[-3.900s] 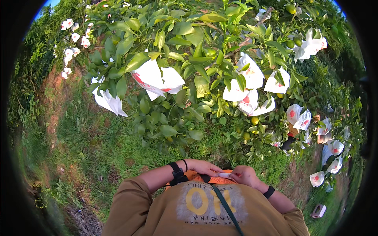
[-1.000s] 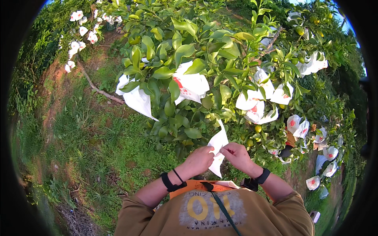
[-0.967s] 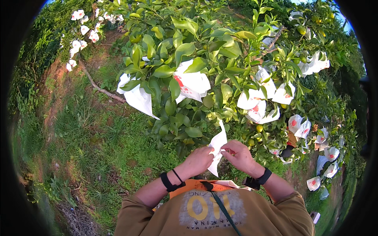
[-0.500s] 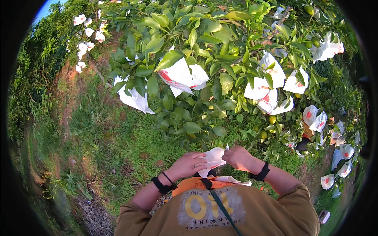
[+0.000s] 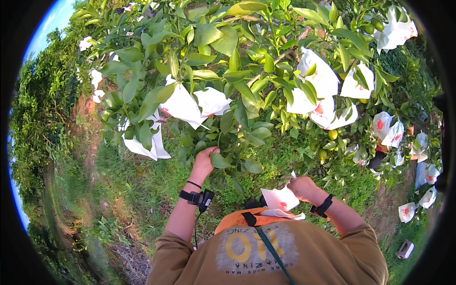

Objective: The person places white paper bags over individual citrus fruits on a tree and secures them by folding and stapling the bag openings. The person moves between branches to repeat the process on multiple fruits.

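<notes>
Left hand (image 5: 204,161) is raised into the lower leaves of the green-leaved citrus tree (image 5: 237,57), its fingers curled round something among the foliage. What exactly they grip is hidden by a broad leaf, so whether it is a fruit or a twig cannot be told; the curl suggests the hand is steadying it. A black strap with a small black device (image 5: 197,197) sits on that wrist.

Right hand (image 5: 304,187) is held low, below the tree's canopy and close to the chest, its fingers pinched shut on a flat white paper fruit bag with a red mark (image 5: 281,198). The bag hangs from the pinch with its mouth upward, seemingly kept ready within reach of the branch. More white paper sheets (image 5: 285,214) lie just under it, on top of an orange pouch (image 5: 247,219) worn at the front of the brown shirt, probably the stock kept at hand. A black band (image 5: 323,206) circles the right wrist.

Up in the tree, many white paper bags (image 5: 190,104) already hang closed round fruit, on the near branch above the left hand and further right (image 5: 323,85). Below those right-hand bags, small yellow-green fruits (image 5: 332,135) are bare. Grass (image 5: 142,190) covers the ground under the tree.
</notes>
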The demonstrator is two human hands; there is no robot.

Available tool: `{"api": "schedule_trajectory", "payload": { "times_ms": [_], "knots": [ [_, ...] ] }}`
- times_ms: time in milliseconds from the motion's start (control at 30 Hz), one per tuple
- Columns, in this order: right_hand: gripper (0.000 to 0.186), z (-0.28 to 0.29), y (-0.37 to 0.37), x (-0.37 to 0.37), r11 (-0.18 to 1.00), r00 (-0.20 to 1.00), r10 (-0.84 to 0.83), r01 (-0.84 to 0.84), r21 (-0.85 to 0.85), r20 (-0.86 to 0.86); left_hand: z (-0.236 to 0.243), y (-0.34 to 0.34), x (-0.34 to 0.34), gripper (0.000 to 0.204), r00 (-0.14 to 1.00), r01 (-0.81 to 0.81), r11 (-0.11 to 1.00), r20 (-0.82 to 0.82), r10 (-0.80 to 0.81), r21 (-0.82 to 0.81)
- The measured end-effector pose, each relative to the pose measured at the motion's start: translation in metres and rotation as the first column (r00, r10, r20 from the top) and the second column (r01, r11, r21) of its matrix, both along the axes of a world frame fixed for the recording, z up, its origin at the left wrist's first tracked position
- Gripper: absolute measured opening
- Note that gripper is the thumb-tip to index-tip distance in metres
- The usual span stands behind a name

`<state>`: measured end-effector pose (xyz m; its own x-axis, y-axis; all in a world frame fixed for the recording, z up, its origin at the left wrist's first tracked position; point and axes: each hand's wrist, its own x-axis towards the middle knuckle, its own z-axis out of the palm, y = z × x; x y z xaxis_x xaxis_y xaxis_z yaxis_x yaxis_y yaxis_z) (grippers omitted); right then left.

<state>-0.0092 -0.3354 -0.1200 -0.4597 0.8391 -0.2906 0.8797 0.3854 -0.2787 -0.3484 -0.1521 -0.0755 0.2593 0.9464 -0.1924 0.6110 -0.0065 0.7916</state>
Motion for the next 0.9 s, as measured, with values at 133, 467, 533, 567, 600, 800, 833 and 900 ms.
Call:
{"api": "schedule_trajectory", "payload": {
  "times_ms": [133, 467, 533, 567, 600, 800, 833, 900],
  "knots": [
    [0.011, -0.006, -0.001, 0.010, 0.997, 0.999, -0.026, 0.024, -0.071, -0.026, -0.014, 0.006, -0.001, 0.031, 0.959, 0.119, 0.943, 0.281, -0.029, -0.311],
    [0.010, 0.014, -0.023, 0.018, 0.983, 0.983, -0.140, 0.152, 0.100, -0.120, 0.047, 0.014, -0.021, 0.022, 0.965, 0.198, 0.866, 0.245, -0.092, -0.458],
    [0.010, 0.028, -0.029, 0.014, 0.975, 0.978, -0.173, 0.187, 0.116, -0.119, 0.072, 0.010, -0.026, 0.020, 0.955, 0.197, 0.812, 0.295, -0.032, -0.550],
    [0.009, 0.038, -0.032, 0.009, 0.971, 0.978, -0.183, 0.196, 0.135, -0.102, 0.084, 0.008, -0.028, 0.020, 0.926, 0.219, 0.773, 0.376, 0.027, -0.595],
    [0.008, 0.049, -0.034, 0.004, 0.965, 0.977, -0.181, 0.199, 0.171, -0.116, 0.095, 0.006, -0.030, 0.020, 0.880, 0.270, 0.734, 0.470, 0.076, -0.624],
    [0.002, 0.132, -0.040, -0.043, 0.917, 0.987, -0.135, 0.159, 0.366, -0.088, 0.126, -0.007, -0.034, 0.024, 0.558, 0.496, 0.578, 0.748, 0.360, -0.648],
    [0.003, 0.143, -0.040, -0.053, 0.912, 0.995, -0.098, 0.103, 0.398, -0.032, 0.125, -0.010, -0.030, 0.023, 0.502, 0.509, 0.580, 0.767, 0.400, -0.636],
    [0.004, 0.158, -0.038, -0.075, 0.925, 0.997, -0.066, 0.047, 0.377, 0.037, 0.121, -0.016, -0.021, 0.017, 0.436, 0.501, 0.580, 0.766, 0.472, -0.643]
  ]
}}
